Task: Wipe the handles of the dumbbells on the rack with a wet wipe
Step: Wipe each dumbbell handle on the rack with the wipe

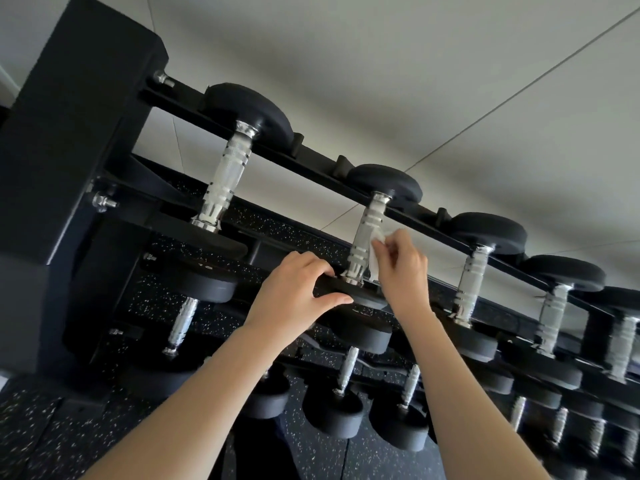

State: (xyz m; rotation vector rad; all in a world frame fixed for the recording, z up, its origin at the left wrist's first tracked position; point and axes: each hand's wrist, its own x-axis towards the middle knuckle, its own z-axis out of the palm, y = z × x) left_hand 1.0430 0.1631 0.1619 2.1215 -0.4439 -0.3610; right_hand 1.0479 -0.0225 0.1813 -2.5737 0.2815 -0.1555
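The right hand (pixel 401 268) pinches the wet wipe (pixel 377 252) against the second dumbbell's handle (pixel 365 239); the left hand (pixel 294 289) grips its near head (pixel 349 294).

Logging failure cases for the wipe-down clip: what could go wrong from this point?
1. The wet wipe, pinched by the right grip, touches only one side of the handle; the other side may get missed.
2. The left grip holds that dumbbell's near head; a pull could shift it off the rack.
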